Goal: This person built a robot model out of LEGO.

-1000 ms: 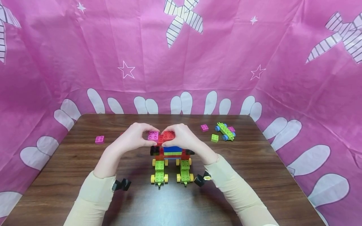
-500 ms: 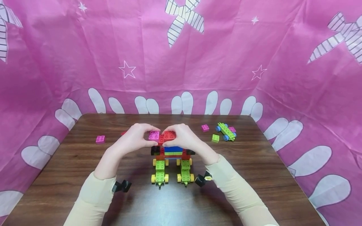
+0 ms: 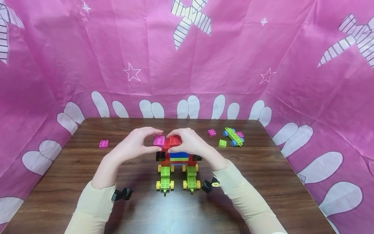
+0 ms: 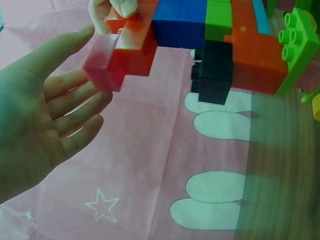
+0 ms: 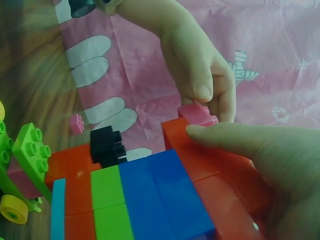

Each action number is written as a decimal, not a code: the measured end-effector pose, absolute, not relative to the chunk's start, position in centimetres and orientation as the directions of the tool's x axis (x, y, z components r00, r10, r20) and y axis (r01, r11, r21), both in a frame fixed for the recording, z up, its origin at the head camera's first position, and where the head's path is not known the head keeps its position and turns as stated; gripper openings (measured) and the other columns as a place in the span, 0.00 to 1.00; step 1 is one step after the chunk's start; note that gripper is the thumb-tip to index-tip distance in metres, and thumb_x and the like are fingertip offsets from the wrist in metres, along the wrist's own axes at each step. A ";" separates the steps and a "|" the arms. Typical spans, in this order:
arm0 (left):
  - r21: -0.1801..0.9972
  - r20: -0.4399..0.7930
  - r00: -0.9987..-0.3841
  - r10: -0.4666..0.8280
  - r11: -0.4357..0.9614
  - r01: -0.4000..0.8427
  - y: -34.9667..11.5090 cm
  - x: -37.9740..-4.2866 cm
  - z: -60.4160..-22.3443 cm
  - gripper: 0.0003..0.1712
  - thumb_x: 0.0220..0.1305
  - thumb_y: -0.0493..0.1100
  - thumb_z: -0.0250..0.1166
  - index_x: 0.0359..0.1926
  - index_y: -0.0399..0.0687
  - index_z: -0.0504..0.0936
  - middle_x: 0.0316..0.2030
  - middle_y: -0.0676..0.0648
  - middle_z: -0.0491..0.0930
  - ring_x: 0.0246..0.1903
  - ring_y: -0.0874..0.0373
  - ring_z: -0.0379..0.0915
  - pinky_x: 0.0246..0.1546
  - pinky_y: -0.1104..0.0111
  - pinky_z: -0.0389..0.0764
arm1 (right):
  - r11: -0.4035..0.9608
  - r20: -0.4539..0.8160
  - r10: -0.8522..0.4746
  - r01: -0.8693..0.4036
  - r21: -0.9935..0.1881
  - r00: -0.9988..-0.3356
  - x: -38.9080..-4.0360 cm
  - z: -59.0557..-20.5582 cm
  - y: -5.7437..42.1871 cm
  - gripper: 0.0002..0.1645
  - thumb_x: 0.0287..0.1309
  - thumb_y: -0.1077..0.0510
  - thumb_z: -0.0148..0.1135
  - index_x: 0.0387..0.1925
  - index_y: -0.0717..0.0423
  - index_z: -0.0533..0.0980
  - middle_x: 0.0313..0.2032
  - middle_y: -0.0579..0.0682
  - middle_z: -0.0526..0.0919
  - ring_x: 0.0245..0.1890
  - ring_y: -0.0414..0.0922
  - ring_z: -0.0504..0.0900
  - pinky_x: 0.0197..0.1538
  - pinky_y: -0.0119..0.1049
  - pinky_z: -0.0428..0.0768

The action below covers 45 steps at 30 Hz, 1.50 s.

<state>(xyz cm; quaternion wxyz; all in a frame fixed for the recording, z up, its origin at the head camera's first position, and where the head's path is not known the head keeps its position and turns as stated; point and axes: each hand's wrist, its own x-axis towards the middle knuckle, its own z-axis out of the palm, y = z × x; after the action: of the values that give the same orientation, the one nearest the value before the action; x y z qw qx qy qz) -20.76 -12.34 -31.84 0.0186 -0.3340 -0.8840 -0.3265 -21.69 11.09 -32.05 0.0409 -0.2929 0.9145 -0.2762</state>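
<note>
A toy-brick model stands mid-table, with blue bricks (image 3: 179, 155) in its body, a black brick (image 3: 160, 156) on its left side and two green wheeled bases (image 3: 165, 178) below. At its top left sits a pink brick (image 3: 159, 140). My left hand (image 3: 134, 144) surrounds that pink brick loosely; in the left wrist view its fingers and thumb are spread, with a gap beside the brick. My right hand (image 3: 190, 142) grips a red brick (image 3: 175, 139) at the top, its thumb along the front in the right wrist view.
A loose pink brick (image 3: 103, 144) lies on the left of the wooden table (image 3: 73, 175). Toward the back right are another pink brick (image 3: 211, 132), a green brick (image 3: 222, 143) and a green car base (image 3: 233, 136) with blue wheels, a pink brick beside it.
My left fingers have parted from the pink brick, and that hand and forearm have shifted slightly left. The right hand keeps its grip on the red brick.
</note>
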 end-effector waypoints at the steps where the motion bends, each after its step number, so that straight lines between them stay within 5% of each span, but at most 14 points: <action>1: 0.565 0.257 -0.778 0.573 0.564 0.602 -12.5 -20.6 -31.7 0.32 0.53 0.46 0.75 0.59 0.45 0.78 0.55 0.45 0.81 0.57 0.49 0.76 0.58 0.52 0.77 | 0.674 0.087 -0.562 -0.517 -0.528 -0.822 -21.7 -32.0 11.1 0.28 0.50 0.50 0.75 0.52 0.54 0.80 0.46 0.49 0.86 0.43 0.43 0.80 0.42 0.29 0.80; 12: 0.486 0.444 -0.748 0.494 0.569 0.664 -15.7 -20.7 -31.5 0.20 0.56 0.41 0.73 0.51 0.45 0.84 0.45 0.47 0.86 0.48 0.51 0.81 0.49 0.54 0.81 | 0.624 0.112 -0.567 -0.514 -0.588 -0.816 -21.6 -30.5 10.7 0.28 0.51 0.50 0.74 0.54 0.54 0.79 0.51 0.49 0.85 0.53 0.44 0.81 0.56 0.39 0.80; 17: 0.430 0.552 -0.713 0.433 0.585 0.688 -17.8 -21.4 -32.0 0.17 0.53 0.35 0.73 0.46 0.43 0.86 0.42 0.46 0.87 0.42 0.53 0.83 0.41 0.73 0.82 | 0.600 0.142 -0.553 -0.511 -0.616 -0.821 -21.8 -30.5 10.2 0.28 0.52 0.51 0.74 0.54 0.54 0.79 0.52 0.49 0.84 0.54 0.44 0.82 0.57 0.37 0.80; 22: 0.395 0.641 -0.687 0.341 0.621 0.677 -19.8 -22.4 -32.8 0.16 0.49 0.32 0.74 0.43 0.41 0.87 0.39 0.44 0.87 0.42 0.69 0.79 0.40 0.87 0.73 | 0.580 0.170 -0.555 -0.525 -0.623 -0.815 -22.0 -30.7 9.6 0.25 0.54 0.51 0.73 0.52 0.55 0.80 0.50 0.50 0.85 0.51 0.44 0.83 0.55 0.35 0.81; 26: 0.408 0.656 -0.700 0.281 0.648 0.643 -21.3 -23.3 -33.7 0.17 0.49 0.31 0.73 0.44 0.39 0.86 0.39 0.41 0.87 0.38 0.82 0.69 0.41 0.87 0.67 | 0.607 0.138 -0.555 -0.513 -0.607 -0.820 -22.0 -31.1 9.4 0.25 0.54 0.50 0.72 0.53 0.53 0.80 0.50 0.48 0.85 0.50 0.42 0.82 0.53 0.34 0.81; 31: 0.431 0.633 -0.735 0.243 0.677 0.596 -23.3 -24.2 -35.2 0.17 0.52 0.31 0.72 0.45 0.38 0.85 0.41 0.38 0.86 0.29 0.78 0.61 0.33 0.81 0.63 | 0.642 0.094 -0.553 -0.495 -0.585 -0.828 -21.9 -31.1 9.0 0.27 0.52 0.49 0.73 0.53 0.52 0.80 0.49 0.48 0.86 0.48 0.43 0.83 0.51 0.35 0.82; 37: 0.487 0.567 -0.801 0.192 0.706 0.514 -25.4 -25.3 -37.3 0.17 0.58 0.36 0.70 0.49 0.38 0.84 0.45 0.36 0.84 0.42 0.87 0.64 0.41 0.86 0.63 | 0.677 0.072 -0.540 -0.483 -0.555 -0.839 -21.7 -31.1 8.7 0.25 0.52 0.48 0.73 0.52 0.52 0.82 0.47 0.48 0.87 0.45 0.42 0.82 0.47 0.32 0.82; 39: 0.505 0.535 -0.827 0.175 0.718 0.479 -26.1 -25.6 -37.9 0.17 0.59 0.38 0.69 0.50 0.38 0.83 0.47 0.37 0.84 0.46 0.85 0.65 0.45 0.87 0.62 | 0.684 0.070 -0.534 -0.480 -0.550 -0.842 -21.7 -31.2 8.7 0.25 0.52 0.48 0.73 0.52 0.52 0.82 0.46 0.48 0.87 0.44 0.42 0.82 0.46 0.31 0.81; 45: 0.546 0.445 -0.884 0.142 0.739 0.394 -27.8 -26.2 -39.4 0.21 0.62 0.40 0.67 0.54 0.35 0.80 0.50 0.34 0.82 0.54 0.44 0.74 0.52 0.66 0.69 | 0.681 0.077 -0.523 -0.471 -0.561 -0.849 -21.8 -31.4 8.8 0.24 0.51 0.48 0.74 0.50 0.51 0.83 0.44 0.47 0.87 0.40 0.40 0.81 0.44 0.29 0.81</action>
<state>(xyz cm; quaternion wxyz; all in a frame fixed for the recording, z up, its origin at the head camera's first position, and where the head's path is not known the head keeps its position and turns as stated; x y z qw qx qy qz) -26.18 -27.75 -39.35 0.1907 -0.1470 -0.9128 -0.3300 -21.78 8.75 -31.37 0.0445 -0.2711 0.9158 -0.2928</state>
